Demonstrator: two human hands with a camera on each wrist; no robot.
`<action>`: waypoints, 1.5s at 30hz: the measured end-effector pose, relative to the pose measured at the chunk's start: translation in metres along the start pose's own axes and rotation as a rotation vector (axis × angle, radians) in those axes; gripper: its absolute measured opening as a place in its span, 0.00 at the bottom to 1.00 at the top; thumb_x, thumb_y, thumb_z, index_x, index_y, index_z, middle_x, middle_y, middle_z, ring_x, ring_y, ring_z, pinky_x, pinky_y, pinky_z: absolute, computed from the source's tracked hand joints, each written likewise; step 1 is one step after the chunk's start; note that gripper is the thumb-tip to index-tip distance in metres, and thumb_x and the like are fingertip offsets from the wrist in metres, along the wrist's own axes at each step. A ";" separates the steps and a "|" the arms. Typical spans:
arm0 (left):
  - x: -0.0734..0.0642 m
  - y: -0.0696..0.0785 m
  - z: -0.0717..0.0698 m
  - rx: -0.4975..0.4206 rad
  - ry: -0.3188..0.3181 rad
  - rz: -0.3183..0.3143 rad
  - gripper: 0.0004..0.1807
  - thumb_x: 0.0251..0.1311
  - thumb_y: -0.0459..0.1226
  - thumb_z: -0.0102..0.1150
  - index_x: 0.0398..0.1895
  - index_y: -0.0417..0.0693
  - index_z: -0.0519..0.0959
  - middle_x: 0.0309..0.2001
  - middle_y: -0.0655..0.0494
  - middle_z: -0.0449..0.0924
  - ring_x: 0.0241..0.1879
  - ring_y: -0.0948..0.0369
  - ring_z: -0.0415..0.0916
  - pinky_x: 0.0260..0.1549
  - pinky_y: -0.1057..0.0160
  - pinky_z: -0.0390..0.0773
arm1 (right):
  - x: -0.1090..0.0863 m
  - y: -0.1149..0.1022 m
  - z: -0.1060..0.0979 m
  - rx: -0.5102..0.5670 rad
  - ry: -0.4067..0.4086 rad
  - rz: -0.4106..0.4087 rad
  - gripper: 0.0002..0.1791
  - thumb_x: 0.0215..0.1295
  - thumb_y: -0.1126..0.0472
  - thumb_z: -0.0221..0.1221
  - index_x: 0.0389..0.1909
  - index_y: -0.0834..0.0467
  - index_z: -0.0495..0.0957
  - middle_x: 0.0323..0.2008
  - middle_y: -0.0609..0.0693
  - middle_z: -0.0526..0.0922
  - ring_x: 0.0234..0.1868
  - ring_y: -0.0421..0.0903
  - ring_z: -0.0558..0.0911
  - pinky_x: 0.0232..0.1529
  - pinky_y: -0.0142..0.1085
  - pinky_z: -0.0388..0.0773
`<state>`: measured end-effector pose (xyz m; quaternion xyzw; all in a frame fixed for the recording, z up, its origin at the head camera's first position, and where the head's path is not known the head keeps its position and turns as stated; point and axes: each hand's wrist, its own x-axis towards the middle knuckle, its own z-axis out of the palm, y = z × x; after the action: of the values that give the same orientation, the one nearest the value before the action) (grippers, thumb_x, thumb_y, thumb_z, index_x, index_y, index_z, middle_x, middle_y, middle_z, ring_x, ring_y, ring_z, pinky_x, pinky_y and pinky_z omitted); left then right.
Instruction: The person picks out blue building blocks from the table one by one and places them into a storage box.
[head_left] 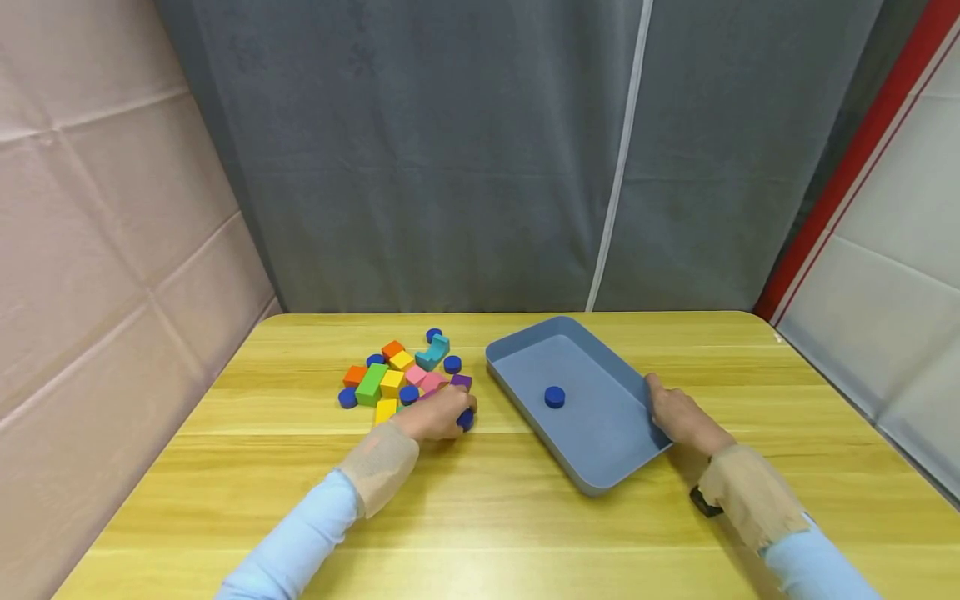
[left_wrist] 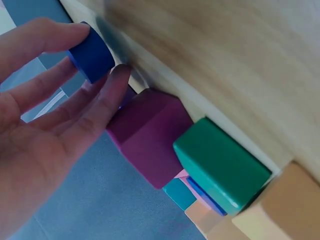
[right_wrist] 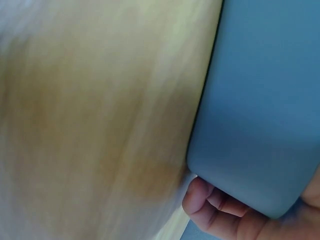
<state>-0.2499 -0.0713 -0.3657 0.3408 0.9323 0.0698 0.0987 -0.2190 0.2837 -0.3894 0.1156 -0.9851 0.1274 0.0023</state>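
Just below centre in the head view, a left hand (head_left: 437,414) pinching a blue disc (head_left: 466,419) beside coloured blocks (head_left: 371,385), right hand (head_left: 681,419) gripping a tray (head_left: 600,429) further right, left-wrist view, disc held upper left, purple block (left_wrist: 151,139) mid-frame, right-wrist view, tray corner gripped lower right.

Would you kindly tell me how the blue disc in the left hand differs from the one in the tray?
The held disc is pinched by the left hand, while the tray disc lies flat and untouched. The held disc is near the coloured blocks, whereas the tray disc is inside the tray. In the head view, the hand partly covers the held disc, not the tray disc. Both are blue and round.
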 end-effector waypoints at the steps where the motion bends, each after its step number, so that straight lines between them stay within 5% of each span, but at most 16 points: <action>1: 0.000 0.000 -0.001 -0.004 0.000 -0.001 0.14 0.47 0.30 0.62 0.40 0.42 0.78 0.33 0.53 0.74 0.29 0.61 0.70 0.37 0.63 0.76 | 0.000 0.000 0.000 -0.001 0.001 -0.001 0.14 0.59 0.74 0.43 0.46 0.70 0.54 0.17 0.55 0.68 0.17 0.47 0.69 0.17 0.37 0.67; 10: 0.002 -0.003 -0.006 -0.082 -0.009 0.001 0.17 0.49 0.29 0.61 0.45 0.40 0.75 0.39 0.51 0.76 0.36 0.59 0.72 0.43 0.60 0.75 | 0.000 -0.001 -0.001 0.006 -0.014 0.015 0.15 0.59 0.74 0.44 0.46 0.70 0.54 0.18 0.56 0.68 0.18 0.47 0.69 0.18 0.37 0.67; 33: 0.026 0.013 -0.044 -0.074 0.164 0.131 0.17 0.52 0.32 0.60 0.46 0.35 0.75 0.44 0.44 0.77 0.43 0.53 0.75 0.43 0.58 0.75 | 0.002 0.000 -0.001 0.000 -0.011 0.014 0.15 0.58 0.74 0.44 0.46 0.70 0.54 0.19 0.57 0.69 0.19 0.48 0.71 0.19 0.38 0.69; 45: 0.039 0.023 -0.046 -0.108 0.242 0.081 0.19 0.53 0.34 0.59 0.48 0.35 0.74 0.45 0.43 0.76 0.42 0.54 0.74 0.45 0.60 0.74 | 0.001 -0.003 0.000 0.016 -0.012 0.021 0.14 0.57 0.75 0.44 0.45 0.70 0.55 0.18 0.57 0.69 0.19 0.48 0.71 0.19 0.38 0.69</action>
<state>-0.2754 -0.0312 -0.3217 0.3617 0.9177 0.1642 0.0009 -0.2194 0.2803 -0.3883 0.1059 -0.9852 0.1345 -0.0060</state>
